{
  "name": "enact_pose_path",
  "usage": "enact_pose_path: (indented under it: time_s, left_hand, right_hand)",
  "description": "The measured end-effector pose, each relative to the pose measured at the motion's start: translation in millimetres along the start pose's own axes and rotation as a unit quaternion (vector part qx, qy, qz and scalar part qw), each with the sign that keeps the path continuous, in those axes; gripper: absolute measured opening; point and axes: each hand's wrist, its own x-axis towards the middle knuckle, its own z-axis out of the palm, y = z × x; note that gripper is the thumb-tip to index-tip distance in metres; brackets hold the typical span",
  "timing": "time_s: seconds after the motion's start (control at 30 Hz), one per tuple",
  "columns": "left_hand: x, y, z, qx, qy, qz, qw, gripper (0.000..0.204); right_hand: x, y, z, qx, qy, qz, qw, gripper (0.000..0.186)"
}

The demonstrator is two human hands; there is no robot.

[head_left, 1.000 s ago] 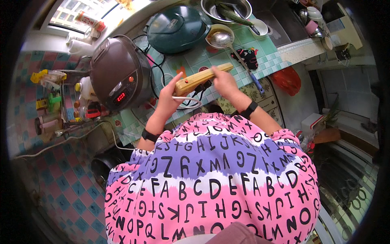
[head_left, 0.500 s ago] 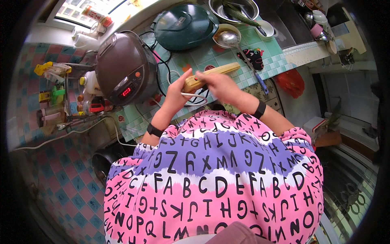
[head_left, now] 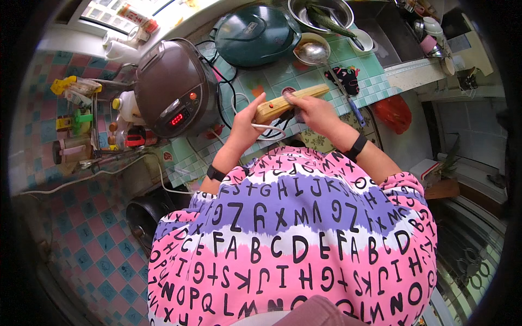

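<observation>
A long yellowish bar with a red switch, which looks like a power strip (head_left: 270, 112), is held over the counter's near edge. My left hand (head_left: 243, 129) is wrapped round its left end, thumb along the side. A white cord loops close below that hand. With bent fingers, my right hand (head_left: 319, 115) grips the strip's middle; its fingertips are partly hidden and slightly blurred. Something dark shows just under the right hand, too covered to name. Left of my hands stands a brown rice cooker (head_left: 173, 89) with a lit red display.
Behind my hands sit a dark green lidded appliance (head_left: 255, 35), a bowl with a ladle (head_left: 314, 53) and a metal basin (head_left: 296, 12). A black patterned cloth (head_left: 347, 80) lies on the tiled counter (head_left: 375, 89). A red bag (head_left: 392, 115) hangs at right; a bottle rack (head_left: 100, 119) stands left.
The view has shifted a little, so the surroundings sit slightly farther right. My right hand has tilted slightly against the strip, and dark material now shows beneath it. Both hands keep hold.
</observation>
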Motion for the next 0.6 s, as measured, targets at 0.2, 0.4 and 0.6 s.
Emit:
enact_pose_path:
  time_s: [0.2,0.4,0.6]
  left_hand:
    - [6,-1,-1,-0.001,0.005,0.02,1.0,0.075]
    - [7,1,-2,0.009,0.004,0.029,1.0,0.077]
    - [7,1,7,0.01,0.008,0.048,0.999,0.077]
  right_hand:
    - [-3,5,5,0.093,0.048,-0.075,0.992,0.036]
    - [-4,5,6,0.089,0.059,0.044,0.993,0.033]
    - [-1,1,6,0.16,0.128,-0.05,0.977,0.031]
